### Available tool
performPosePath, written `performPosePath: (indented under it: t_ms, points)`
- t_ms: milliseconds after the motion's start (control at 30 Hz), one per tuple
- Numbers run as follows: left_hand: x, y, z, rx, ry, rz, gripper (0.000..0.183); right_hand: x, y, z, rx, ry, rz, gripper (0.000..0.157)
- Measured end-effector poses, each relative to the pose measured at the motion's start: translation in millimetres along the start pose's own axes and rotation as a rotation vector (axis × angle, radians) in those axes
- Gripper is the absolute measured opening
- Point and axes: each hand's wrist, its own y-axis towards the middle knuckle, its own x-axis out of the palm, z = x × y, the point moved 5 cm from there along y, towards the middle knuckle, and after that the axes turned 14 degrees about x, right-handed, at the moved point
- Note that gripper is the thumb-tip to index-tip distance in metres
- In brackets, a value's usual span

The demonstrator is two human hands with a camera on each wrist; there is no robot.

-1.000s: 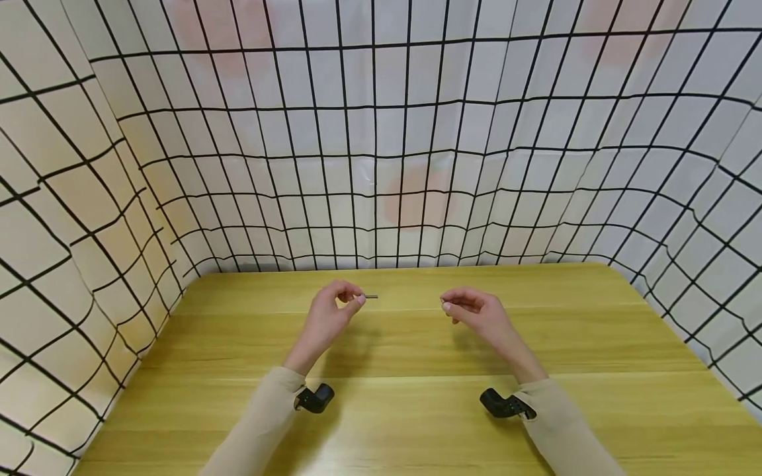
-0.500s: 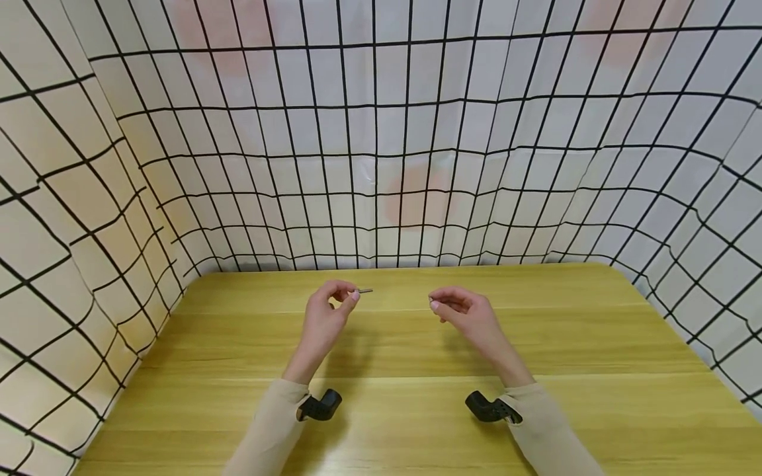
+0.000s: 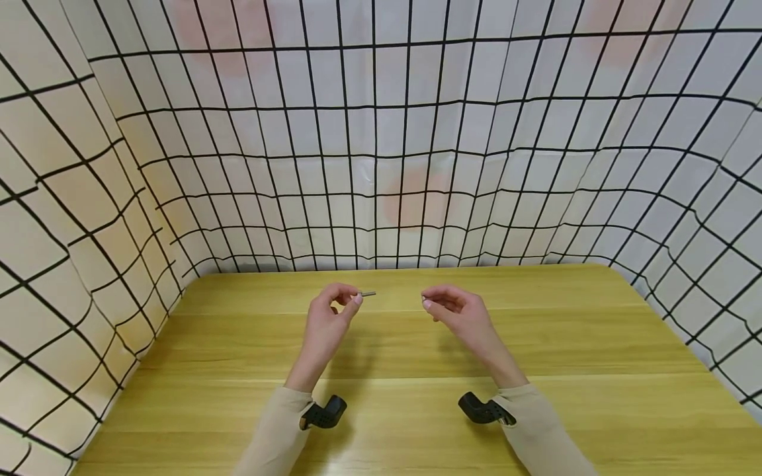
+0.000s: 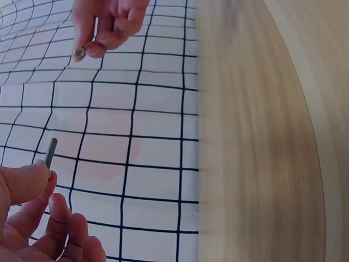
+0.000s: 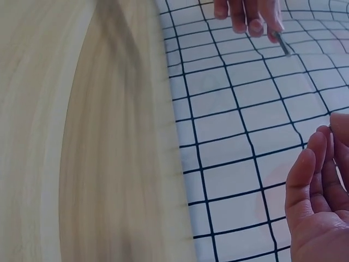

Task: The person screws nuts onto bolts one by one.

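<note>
My left hand (image 3: 326, 320) pinches a short, thin bolt-like metal rod (image 3: 369, 294) between thumb and fingertips. The rod's free end points right, toward the other hand; its held end is hidden by the fingers. Opposite, my right hand (image 3: 461, 312) pinches a small nut (image 4: 79, 52), seen in the left wrist view as a round metal piece with a darker centre. The nut is mostly covered by the fingertips in the head view. Both hands are raised over the wooden table (image 3: 393, 410), with a gap between rod and nut. In the right wrist view the rod (image 5: 283, 45) slants downward.
A white cloth wall (image 3: 387, 132) with a black grid stands along the back and both sides of the table. Black wrist-camera mounts (image 3: 324, 412) stick out from the beige sleeves (image 3: 276, 426). Hand shadows fall on the tabletop.
My right hand has moved left, narrowing the gap to the left hand. The left hand has shifted only slightly, the rod's tip tilting up a little. Both grips stay the same.
</note>
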Motion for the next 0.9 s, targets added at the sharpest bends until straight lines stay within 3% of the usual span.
performPosePath:
  t_ms: [500,900]
  points:
    - [6.6,-3.2,3.3,0.021,-0.057,-0.003,0.01,16.1,3,-7,-0.005,0.033,-0.007,0.023]
    - [10.1,-3.7,10.2,0.041,-0.038,-0.014,0.005,26.5,4,-11,-0.019,0.022,-0.011,0.019]
